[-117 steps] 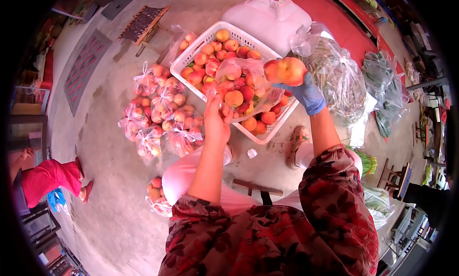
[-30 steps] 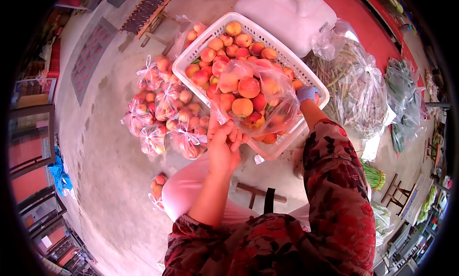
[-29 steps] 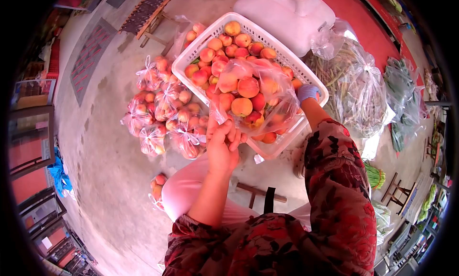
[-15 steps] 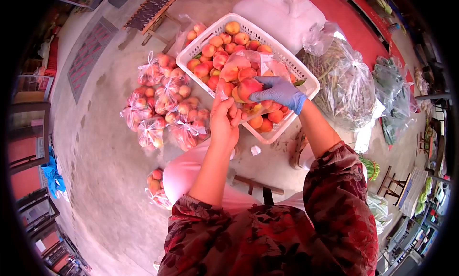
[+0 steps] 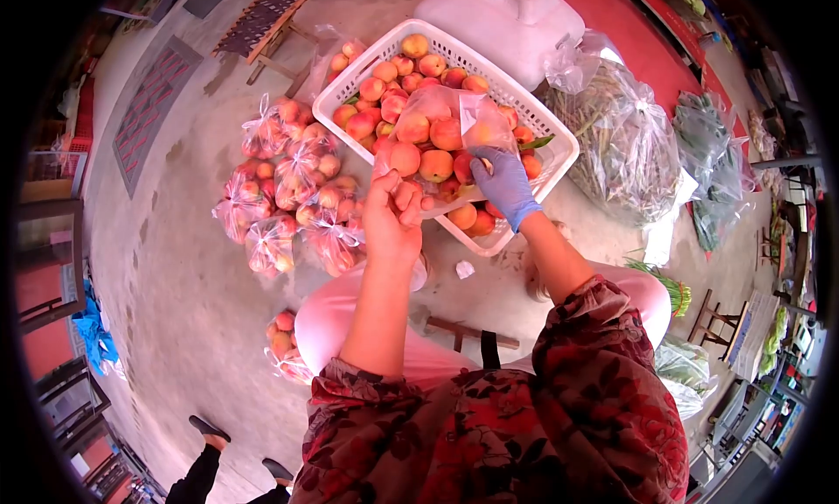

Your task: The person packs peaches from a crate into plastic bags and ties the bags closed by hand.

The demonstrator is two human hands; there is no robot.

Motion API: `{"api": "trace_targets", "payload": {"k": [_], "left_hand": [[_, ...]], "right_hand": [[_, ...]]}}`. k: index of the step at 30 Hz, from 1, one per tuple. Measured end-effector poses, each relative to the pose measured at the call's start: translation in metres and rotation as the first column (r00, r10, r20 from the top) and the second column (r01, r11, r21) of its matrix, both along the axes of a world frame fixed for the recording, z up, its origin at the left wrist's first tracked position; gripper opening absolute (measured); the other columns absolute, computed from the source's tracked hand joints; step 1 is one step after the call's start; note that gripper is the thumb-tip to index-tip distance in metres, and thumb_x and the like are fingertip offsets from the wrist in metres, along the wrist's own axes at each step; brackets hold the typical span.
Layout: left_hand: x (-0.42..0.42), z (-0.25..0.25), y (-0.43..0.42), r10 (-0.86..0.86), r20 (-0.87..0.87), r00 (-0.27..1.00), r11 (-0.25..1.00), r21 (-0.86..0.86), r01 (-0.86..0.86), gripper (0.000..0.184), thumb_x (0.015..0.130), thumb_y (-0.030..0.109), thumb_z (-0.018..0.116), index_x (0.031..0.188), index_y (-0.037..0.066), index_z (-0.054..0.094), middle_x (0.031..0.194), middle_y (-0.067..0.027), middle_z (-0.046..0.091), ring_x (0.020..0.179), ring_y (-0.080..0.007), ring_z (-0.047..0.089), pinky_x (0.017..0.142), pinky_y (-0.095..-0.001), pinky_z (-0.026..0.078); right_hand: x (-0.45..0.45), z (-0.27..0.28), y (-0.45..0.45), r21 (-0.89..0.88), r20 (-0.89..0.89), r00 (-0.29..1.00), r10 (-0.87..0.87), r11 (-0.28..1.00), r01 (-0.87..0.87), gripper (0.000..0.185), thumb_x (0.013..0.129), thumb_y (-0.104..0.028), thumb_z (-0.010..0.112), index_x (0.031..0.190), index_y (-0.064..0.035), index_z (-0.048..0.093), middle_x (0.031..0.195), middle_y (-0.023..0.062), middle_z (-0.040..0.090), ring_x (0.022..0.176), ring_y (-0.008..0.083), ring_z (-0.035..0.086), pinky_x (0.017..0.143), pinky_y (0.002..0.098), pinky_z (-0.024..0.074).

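Note:
A white slatted crate (image 5: 350,83) full of red-and-yellow peaches (image 5: 413,45) stands in front of me. Over it, tilted, is a clear plastic bag (image 5: 479,120) with several peaches inside. My bare left hand (image 5: 395,211) is closed on the bag's near-left edge, fingers curled in. My right hand (image 5: 505,181), in a bluish-purple glove, has its fingers bent round the bag's right edge, beside the peaches in it. Its fingertips are partly hidden by the film.
Several tied bags of peaches (image 5: 301,168) lie left of the crate, another bag (image 5: 287,342) by my left knee. A white sack (image 5: 498,24) and a bag of green stalks (image 5: 612,137) stand behind and right. A person's feet (image 5: 210,430) show at lower left.
My right hand has let go of the peach it held and moved right and slightly down to the bag's edge. The bag has spread wider. A person's feet have appeared at lower left.

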State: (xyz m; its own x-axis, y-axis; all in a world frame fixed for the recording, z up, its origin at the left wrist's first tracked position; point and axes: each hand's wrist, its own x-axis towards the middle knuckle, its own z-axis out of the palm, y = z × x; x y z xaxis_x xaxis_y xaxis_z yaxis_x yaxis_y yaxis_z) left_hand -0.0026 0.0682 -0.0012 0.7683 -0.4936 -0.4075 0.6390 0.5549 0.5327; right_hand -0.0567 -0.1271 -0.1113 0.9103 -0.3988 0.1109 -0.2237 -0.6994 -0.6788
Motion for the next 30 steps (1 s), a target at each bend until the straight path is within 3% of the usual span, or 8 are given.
{"api": "trace_targets", "payload": {"k": [3, 8, 12, 16, 17, 22, 26, 30], "left_hand": [[-0.001, 0.002, 0.003, -0.008, 0.010, 1.000, 1.000, -0.018, 0.008, 0.051, 0.084, 0.019, 0.045, 0.134, 0.017, 0.036, 0.056, 0.0057, 0.026, 0.044, -0.0060, 0.026, 0.064, -0.0291, 0.039], [-0.002, 0.008, 0.001, -0.025, 0.022, 0.999, 1.000, -0.003, 0.025, 0.051, 0.084, 0.018, 0.044, 0.135, 0.016, 0.036, 0.056, 0.0056, 0.025, 0.044, -0.0061, 0.026, 0.064, -0.0290, 0.039], [-0.001, 0.009, -0.001, -0.024, 0.013, 1.000, 1.000, 0.009, 0.024, 0.050, 0.084, 0.017, 0.044, 0.134, 0.014, 0.036, 0.055, 0.0058, 0.025, 0.045, -0.0061, 0.026, 0.064, -0.0280, 0.039], [0.003, 0.011, -0.002, -0.023, 0.007, 1.000, 0.997, 0.076, 0.023, 0.050, 0.085, 0.017, 0.043, 0.134, 0.012, 0.037, 0.055, 0.0058, 0.024, 0.044, -0.0060, 0.025, 0.063, -0.0274, 0.039], [0.005, 0.011, -0.002, -0.026, 0.004, 1.000, 0.995, 0.093, 0.025, 0.049, 0.085, 0.017, 0.043, 0.134, 0.012, 0.037, 0.055, 0.0058, 0.024, 0.044, -0.0059, 0.024, 0.063, -0.0273, 0.039], [0.023, 0.027, -0.004, 0.020, 0.070, 0.997, 0.994, 0.102, -0.028, 0.039, 0.086, 0.016, 0.045, 0.123, 0.005, 0.046, 0.054, 0.0065, 0.024, 0.045, -0.0057, 0.023, 0.055, -0.0248, 0.037], [0.050, 0.052, 0.004, -0.019, 0.264, 0.964, 0.991, 0.136, -0.017, 0.040, 0.087, 0.020, 0.043, 0.121, -0.001, 0.046, 0.054, 0.0062, 0.021, 0.045, -0.0060, 0.022, 0.059, -0.0270, 0.038], [0.078, 0.068, -0.009, -0.003, 0.324, 0.946, 0.987, 0.151, -0.049, 0.037, 0.087, 0.018, 0.044, 0.115, -0.005, 0.048, 0.055, 0.0060, 0.022, 0.048, -0.0071, 0.024, 0.059, -0.0262, 0.037]], "right_hand": [[0.011, 0.059, 0.001, -0.485, -0.009, 0.999, 0.030, 0.874, -0.031, 0.072, 0.068, -0.022, 0.070, 0.131, -0.0135, 0.036, 0.122, 0.0171, 0.045, 0.110, 0.0359, 0.044, 0.098, 0.0474, 0.0312], [0.047, 0.032, -0.041, -0.769, -0.176, 0.958, -0.227, 0.640, 0.010, 0.095, 0.064, -0.024, 0.073, 0.140, -0.0146, 0.017, 0.128, 0.0166, 0.036, 0.116, 0.0369, 0.037, 0.095, 0.0525, 0.0304], [0.061, 0.070, -0.077, -0.387, -0.218, 0.904, -0.369, 0.883, 0.267, 0.096, 0.069, -0.027, 0.071, 0.141, -0.0092, 0.009, 0.098, 0.0215, 0.058, 0.091, 0.0352, 0.057, 0.085, 0.0466, 0.0413], [0.062, 0.070, -0.114, -0.338, -0.470, 0.856, -0.213, 0.940, 0.047, 0.041, 0.075, -0.019, 0.058, 0.111, 0.0012, 0.056, 0.082, 0.0190, 0.062, 0.082, 0.0300, 0.062, 0.073, 0.0398, 0.0487], [0.058, 0.077, -0.118, -0.020, -0.476, 0.869, -0.133, 0.990, 0.140, 0.026, 0.078, -0.018, 0.056, 0.092, 0.0016, 0.064, 0.074, 0.0151, 0.062, 0.074, 0.0251, 0.062, 0.071, 0.0344, 0.0495], [0.063, 0.134, -0.111, 0.917, -0.106, 0.967, -0.233, 0.354, 0.186, 0.023, 0.086, -0.027, 0.053, 0.075, -0.0076, 0.057, 0.062, 0.0043, 0.052, 0.055, 0.0167, 0.049, 0.059, 0.0316, 0.0461], [0.060, 0.178, -0.136, 0.982, 0.175, 0.979, -0.107, 0.096, -0.166, 0.028, 0.091, -0.028, 0.049, 0.069, -0.0110, 0.047, 0.061, 0.0022, 0.049, 0.050, 0.0156, 0.046, 0.056, 0.0315, 0.0448], [0.053, 0.198, -0.149, 0.932, 0.343, 0.934, -0.097, 0.158, -0.326, 0.019, 0.092, -0.021, 0.044, 0.077, -0.0104, 0.046, 0.067, 0.0010, 0.048, 0.057, 0.0139, 0.046, 0.061, 0.0327, 0.0476]]}}
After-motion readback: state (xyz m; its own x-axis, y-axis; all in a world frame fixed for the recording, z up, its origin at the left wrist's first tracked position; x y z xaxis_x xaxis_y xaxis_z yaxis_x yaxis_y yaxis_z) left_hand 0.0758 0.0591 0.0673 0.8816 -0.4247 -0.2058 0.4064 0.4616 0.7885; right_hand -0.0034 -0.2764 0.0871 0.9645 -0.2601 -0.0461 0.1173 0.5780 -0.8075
